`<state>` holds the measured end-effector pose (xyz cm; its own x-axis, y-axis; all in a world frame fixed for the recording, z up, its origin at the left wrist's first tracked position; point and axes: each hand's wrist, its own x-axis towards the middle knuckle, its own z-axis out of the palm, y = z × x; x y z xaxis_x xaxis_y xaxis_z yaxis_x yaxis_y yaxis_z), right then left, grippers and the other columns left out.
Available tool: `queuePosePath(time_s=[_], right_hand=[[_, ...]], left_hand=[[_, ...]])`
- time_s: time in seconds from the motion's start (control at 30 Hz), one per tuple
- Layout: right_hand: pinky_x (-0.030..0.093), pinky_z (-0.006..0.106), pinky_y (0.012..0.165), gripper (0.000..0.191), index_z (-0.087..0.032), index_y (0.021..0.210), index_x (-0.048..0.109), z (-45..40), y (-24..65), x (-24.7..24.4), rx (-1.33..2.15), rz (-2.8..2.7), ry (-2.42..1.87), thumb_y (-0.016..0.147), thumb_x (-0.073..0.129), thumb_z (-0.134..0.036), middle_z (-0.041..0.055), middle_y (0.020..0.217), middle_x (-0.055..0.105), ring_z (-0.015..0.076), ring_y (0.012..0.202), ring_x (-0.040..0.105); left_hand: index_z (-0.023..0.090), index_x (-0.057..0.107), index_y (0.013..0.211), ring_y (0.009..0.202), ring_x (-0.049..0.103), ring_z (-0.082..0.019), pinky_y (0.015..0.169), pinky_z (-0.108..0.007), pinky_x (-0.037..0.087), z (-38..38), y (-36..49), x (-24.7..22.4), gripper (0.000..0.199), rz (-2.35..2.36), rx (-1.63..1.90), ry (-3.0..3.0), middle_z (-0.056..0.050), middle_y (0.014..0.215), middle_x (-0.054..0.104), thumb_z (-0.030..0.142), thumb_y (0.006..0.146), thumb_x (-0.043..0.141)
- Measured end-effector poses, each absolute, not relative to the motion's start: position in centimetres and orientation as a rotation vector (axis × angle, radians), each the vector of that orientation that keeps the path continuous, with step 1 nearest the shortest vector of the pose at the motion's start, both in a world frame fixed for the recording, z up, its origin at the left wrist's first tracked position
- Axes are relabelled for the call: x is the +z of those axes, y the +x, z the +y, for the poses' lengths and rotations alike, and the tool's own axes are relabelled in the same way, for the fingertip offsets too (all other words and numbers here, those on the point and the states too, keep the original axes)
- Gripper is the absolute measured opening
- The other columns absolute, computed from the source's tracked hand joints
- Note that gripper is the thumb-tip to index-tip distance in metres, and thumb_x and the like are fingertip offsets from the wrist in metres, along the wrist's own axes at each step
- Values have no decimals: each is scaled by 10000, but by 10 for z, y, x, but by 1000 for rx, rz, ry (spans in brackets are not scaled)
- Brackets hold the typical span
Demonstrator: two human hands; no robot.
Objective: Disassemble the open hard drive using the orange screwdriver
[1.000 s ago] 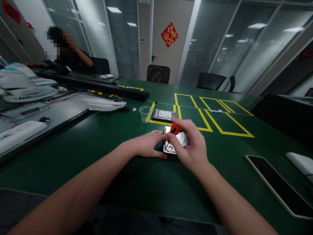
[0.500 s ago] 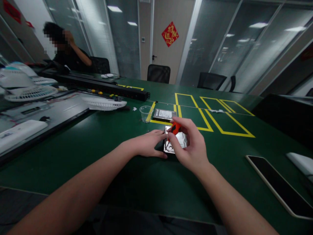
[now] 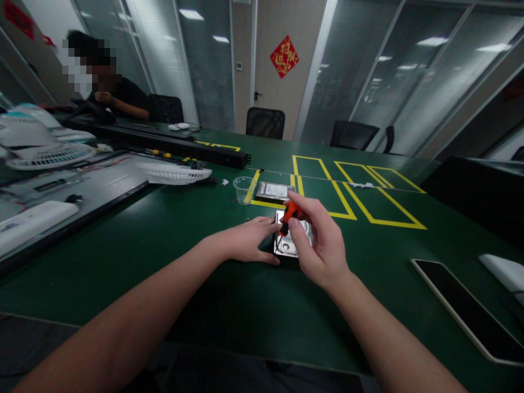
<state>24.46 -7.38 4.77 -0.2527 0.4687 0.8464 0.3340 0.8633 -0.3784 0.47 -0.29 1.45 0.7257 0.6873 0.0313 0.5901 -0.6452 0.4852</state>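
Note:
A silver hard drive (image 3: 287,248) lies on the green table, partly covered by my hands. My right hand (image 3: 321,240) is closed round an orange and black screwdriver (image 3: 292,210), whose dark shaft slants down to the left side of the drive. Against the drive's left edge rests my left hand (image 3: 256,240), its thumb and fingers spread along that side. A second hard drive (image 3: 275,191) with a white label sits just behind, inside yellow tape. Left of it stands a clear plastic cup (image 3: 244,191). The screwdriver's tip is too small to make out.
A phone (image 3: 466,305) lies at the right, beside a white object (image 3: 505,273). On the left are a large grey panel (image 3: 110,183), white fan parts (image 3: 174,173) and a long black bar (image 3: 164,143). A person (image 3: 131,98) sits at the far left.
My right hand's fingers have shifted on the screwdriver, and its handle has tilted slightly. My left hand stays in place. The seated person's raised hand has come down.

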Motion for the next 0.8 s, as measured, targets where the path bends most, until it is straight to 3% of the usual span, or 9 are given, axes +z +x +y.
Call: queuePosePath(time_s=[0.17,0.4,0.57,0.8], right_hand=[[799,552,1103,483,-318,1685,779,-71,243,47,100,-1855,-597,1219,740,-198,140,1542,888,327,1277,881],[789,563,1112,358,-313,1538,789,-68,243,42,113,-1802,-630,1189,828,-245,127,1402,882,340,1249,877],[796,528,1027,421,-321,1599,776,-69,242,40,113,-1815,-629,1189,833,-243,119,1412,892,317,1179,887],[794,609,1216,557,-324,1782,733,-73,246,43,169,-1872,-604,1245,626,-220,135,1580,901,343,1334,907]], left_hand=[[251,667,1835,1797,609,-499,1503,-652,517,-2,4,12,982,936,313,2503,-213,1858,717,676,1029,1034],[257,699,1816,1788,614,-506,1499,-626,521,-1,5,13,982,943,294,2491,-210,1852,707,664,998,1057],[265,683,1831,1789,616,-502,1491,-623,526,-1,3,13,979,936,295,2487,-204,1845,715,663,1008,1031],[253,725,1747,1767,629,-522,1462,-643,558,-2,4,14,907,936,317,2497,-205,1835,724,700,1016,1022]])
